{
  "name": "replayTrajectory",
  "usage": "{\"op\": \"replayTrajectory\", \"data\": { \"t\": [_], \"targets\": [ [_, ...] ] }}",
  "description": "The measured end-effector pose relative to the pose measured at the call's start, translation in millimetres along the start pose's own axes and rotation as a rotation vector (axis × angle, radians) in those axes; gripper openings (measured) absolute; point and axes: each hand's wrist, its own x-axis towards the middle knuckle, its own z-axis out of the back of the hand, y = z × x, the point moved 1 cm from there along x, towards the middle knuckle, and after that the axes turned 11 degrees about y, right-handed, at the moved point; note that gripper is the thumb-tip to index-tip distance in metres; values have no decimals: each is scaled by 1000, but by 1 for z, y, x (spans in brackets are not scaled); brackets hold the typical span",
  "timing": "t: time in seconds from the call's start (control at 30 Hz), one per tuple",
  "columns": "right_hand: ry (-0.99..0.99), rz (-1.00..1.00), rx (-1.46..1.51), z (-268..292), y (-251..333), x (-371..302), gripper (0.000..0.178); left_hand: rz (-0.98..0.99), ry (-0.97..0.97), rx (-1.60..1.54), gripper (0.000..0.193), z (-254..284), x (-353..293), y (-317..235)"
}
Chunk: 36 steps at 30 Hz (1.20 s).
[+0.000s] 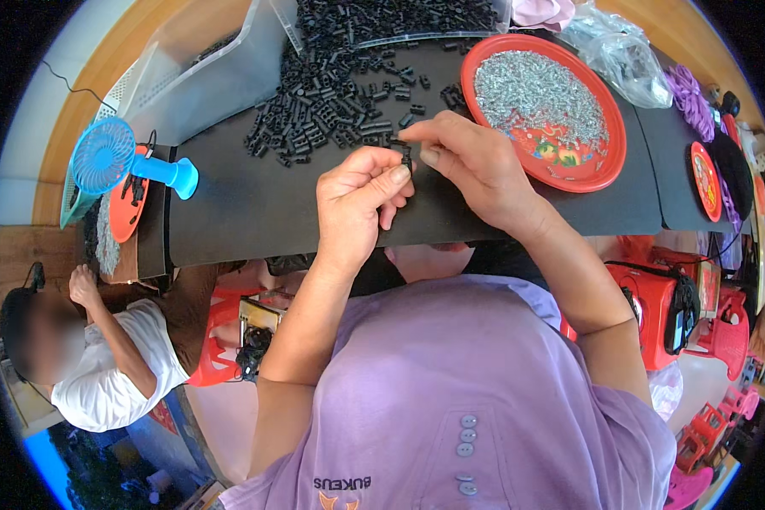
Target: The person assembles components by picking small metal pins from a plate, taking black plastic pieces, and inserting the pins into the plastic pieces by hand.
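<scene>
My left hand pinches a small black plastic part upright between thumb and curled fingers, just above the table's near half. Close to its right is my right hand, the index fingertip reaching to the top of the part. The right thumb and index finger stand a little apart, and nothing shows between them. Beyond both hands lies a loose heap of black plastic parts. To the right of the heap, a red round tray holds a pile of small shiny silver metal pieces.
A clear plastic bin stands at the far left, beside a blue fan. Clear plastic bags and purple cord lie at the far right. Another person sits at the left end of the dark table.
</scene>
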Motion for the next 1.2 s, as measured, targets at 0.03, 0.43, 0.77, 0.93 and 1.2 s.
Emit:
{"op": "replayTrajectory", "data": {
  "t": [0.03,0.43,0.77,0.93,1.2],
  "targets": [
    [0,1,0,0,0,1,21,-1,0,0,15,0,0,0],
    [-62,-18,-90,-16,1,3,7,25,-6,69,8,-3,-2,1],
    [-35,-219,413,-18,7,-7,26,15,15,1,13,1,0,-2],
    [19,-226,386,-9,10,-5,37,18,11,7,13,1,0,-2],
    [-62,-23,-108,-19,12,-4,34,-29,22,2,10,0,-1,-1]
  ]
}}
